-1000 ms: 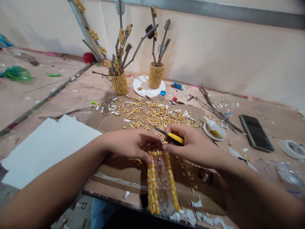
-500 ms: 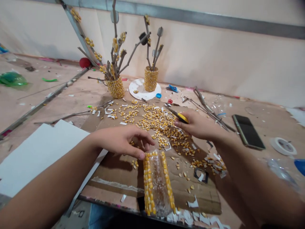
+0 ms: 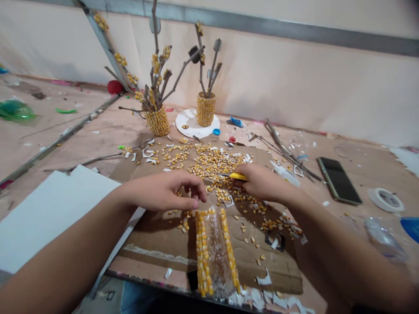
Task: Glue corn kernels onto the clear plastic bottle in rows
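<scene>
Rows of yellow corn kernels line the sides of a clear plastic piece (image 3: 218,257), which lies lengthwise at the table's front edge with its middle strip bare. Just above its far end is my left hand (image 3: 170,189), fingers loosely bent and thumb apart, holding nothing that I can see. My right hand (image 3: 258,181) is closed around a yellow-handled craft knife (image 3: 238,176). The blade points left, low over a spread of loose corn kernels (image 3: 209,161). Those kernels are scattered on a cardboard sheet (image 3: 157,235). My right fingertips are partly hidden.
Two kernel-covered pots, one left (image 3: 157,122) and one right (image 3: 206,110), hold twigs at the back. The right one stands on a white paper disc (image 3: 183,120). White sheets (image 3: 59,218) lie left; a phone (image 3: 338,179) and tape roll (image 3: 386,199) lie right. Paper scraps (image 3: 263,279) litter the front.
My right hand has moved left and slightly down with the craft knife, whose blade now lies lower and more level. A white scrap behind that hand has come into view. My left hand has barely moved.
</scene>
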{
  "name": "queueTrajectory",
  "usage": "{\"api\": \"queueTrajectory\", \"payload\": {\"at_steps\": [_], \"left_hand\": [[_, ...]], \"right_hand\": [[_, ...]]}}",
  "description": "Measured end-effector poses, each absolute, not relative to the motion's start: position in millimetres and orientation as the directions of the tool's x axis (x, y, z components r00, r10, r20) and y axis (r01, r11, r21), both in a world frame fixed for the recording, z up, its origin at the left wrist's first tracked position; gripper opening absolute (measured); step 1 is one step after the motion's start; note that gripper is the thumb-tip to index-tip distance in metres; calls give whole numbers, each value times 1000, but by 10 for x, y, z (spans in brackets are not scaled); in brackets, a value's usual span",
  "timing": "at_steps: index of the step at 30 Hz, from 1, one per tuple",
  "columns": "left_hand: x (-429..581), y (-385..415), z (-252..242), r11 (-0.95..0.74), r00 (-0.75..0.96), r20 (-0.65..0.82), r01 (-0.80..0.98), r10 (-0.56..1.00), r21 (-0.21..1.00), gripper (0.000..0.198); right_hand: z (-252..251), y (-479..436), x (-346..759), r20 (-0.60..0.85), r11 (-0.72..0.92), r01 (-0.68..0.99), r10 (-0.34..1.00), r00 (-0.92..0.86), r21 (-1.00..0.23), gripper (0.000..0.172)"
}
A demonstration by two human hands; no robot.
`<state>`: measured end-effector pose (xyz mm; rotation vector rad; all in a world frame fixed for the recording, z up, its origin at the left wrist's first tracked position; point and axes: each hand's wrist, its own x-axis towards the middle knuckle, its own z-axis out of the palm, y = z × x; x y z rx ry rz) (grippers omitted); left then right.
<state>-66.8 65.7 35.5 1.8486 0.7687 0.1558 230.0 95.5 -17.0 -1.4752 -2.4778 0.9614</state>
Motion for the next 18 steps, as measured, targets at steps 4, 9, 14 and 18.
{"api": "queueTrajectory", "payload": {"at_steps": [4,9,14,18], "left_hand": [[-642,622,347,-214,780,-234,423,581,880,19],[-603,545,312,-230,775,-280,475,566,849,54],[-569,523,226,-201,815,-276,425,509,883,61],[-562,531,200,-191,829,-281,414,484,890,56]], "right_hand": [[-17,942,2304,-219,298,609,745,-630,-735,6],[180,720,2201,-296,80,480,696,-654,-874,7],[196,522,2037,-297,39,426,659,-691,-904,5],[184,498,1963,-310,-25,390,654,-690,-920,6]]}}
